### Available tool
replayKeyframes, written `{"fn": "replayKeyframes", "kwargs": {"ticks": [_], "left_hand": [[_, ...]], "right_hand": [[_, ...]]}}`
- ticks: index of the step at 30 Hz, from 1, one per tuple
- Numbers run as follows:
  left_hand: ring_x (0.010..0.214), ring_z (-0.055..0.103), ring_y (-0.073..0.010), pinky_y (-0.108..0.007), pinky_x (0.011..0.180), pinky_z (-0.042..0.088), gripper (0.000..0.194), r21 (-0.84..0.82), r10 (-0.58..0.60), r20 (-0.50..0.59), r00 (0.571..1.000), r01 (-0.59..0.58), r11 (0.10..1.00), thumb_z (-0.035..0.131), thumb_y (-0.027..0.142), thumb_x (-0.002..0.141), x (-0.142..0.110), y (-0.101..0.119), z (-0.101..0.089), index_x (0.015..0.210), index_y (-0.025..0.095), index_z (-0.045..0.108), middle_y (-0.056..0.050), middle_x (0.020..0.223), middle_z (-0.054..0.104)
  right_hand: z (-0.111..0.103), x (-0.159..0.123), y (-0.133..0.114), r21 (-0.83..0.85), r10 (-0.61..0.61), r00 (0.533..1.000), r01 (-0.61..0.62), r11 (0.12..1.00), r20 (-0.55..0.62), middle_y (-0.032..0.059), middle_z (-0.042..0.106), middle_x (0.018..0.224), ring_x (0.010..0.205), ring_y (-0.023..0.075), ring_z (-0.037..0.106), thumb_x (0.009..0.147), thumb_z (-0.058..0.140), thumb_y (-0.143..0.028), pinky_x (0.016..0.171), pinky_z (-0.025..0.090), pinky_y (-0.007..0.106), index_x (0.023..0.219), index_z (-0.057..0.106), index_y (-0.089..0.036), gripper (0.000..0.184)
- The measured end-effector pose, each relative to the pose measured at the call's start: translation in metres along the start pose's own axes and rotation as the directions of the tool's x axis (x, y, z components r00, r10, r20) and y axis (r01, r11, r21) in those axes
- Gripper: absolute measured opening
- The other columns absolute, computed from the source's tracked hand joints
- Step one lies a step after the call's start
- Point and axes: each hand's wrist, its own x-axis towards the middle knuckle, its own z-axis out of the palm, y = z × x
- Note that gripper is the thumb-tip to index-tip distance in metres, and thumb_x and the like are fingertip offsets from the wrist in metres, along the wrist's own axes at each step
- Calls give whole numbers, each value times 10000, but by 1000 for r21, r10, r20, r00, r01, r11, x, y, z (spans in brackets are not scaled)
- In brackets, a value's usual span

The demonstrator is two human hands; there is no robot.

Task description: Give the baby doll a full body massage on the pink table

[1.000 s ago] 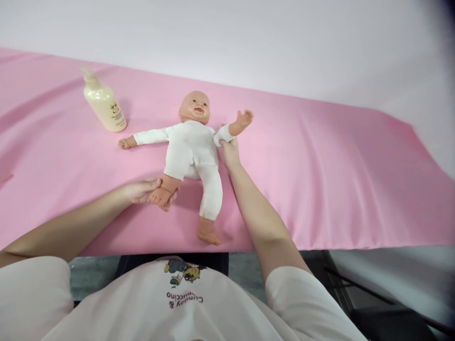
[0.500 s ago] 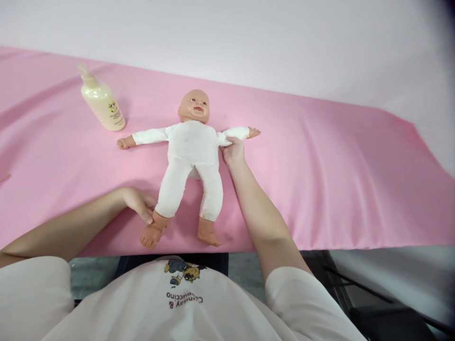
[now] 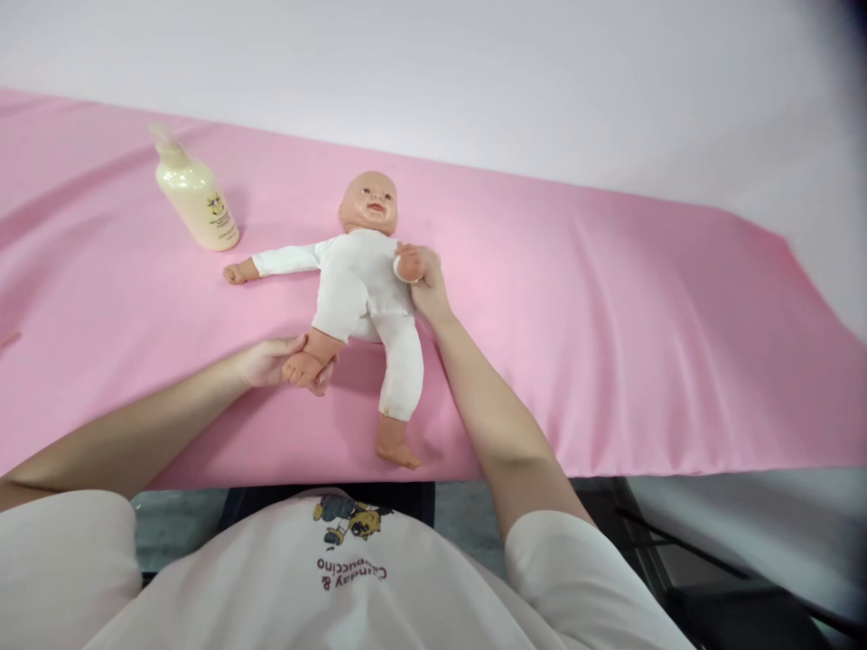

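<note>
A baby doll with a bare head and a white cloth body lies face up on the pink cloth, its feet toward me. My left hand is wrapped round the ankle of the doll's leg on the left, fingers beneath it, and that leg is raised and bent at the hip. My right hand grips the doll's arm on the right, which is folded up so its small hand points toward me over the chest. The doll's other arm stretches out to the left, and its other leg lies straight on the cloth.
A pump bottle of pale yellow liquid stands upright on the pink cloth, left of the doll's head. A thin pinkish object shows at the left edge. The table's front edge runs just before my body.
My left hand has lifted the doll's leg from the cloth and bent it upward. My right hand has folded the doll's outstretched arm in over its chest.
</note>
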Motion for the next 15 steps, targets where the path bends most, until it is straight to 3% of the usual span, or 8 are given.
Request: {"fn": "replayKeyframes", "kwargs": {"ticks": [4,7,12,15], "left_hand": [[851,668,-216,-348,827,568,551,-43,-2,-8,1000,2,999,663,614,948,2,-2,1,1212,131,693,-85,948,712],[857,678,-208,-340,843,574,556,-55,5,-33,999,-7,998,657,610,959,4,-2,1,1213,117,700,-90,960,713],[839,696,-209,-318,813,579,565,-20,-39,8,999,39,999,697,609,935,1,-4,-2,1216,118,699,-98,951,735],[880,726,-239,-330,847,578,574,101,-142,88,986,133,986,754,581,900,-4,-2,-1,1251,131,702,-123,1012,762]], "right_hand": [[-4,-4,-16,-329,-153,971,207,921,182,103,710,1204,1217,305,579,909,570,-168,1168,404,523,1193,739,-254,341],[-4,-4,-20,-403,-179,962,250,880,206,113,700,1194,1185,296,576,918,565,-132,1131,411,496,1233,730,-246,373],[0,-3,-13,-237,-148,984,168,957,101,90,719,1193,1197,291,607,938,615,-215,1162,401,516,1171,718,-253,257],[0,1,-3,41,10,999,-9,999,-34,62,718,1224,1284,278,598,927,660,-322,1216,394,513,1142,700,-268,225]]}}
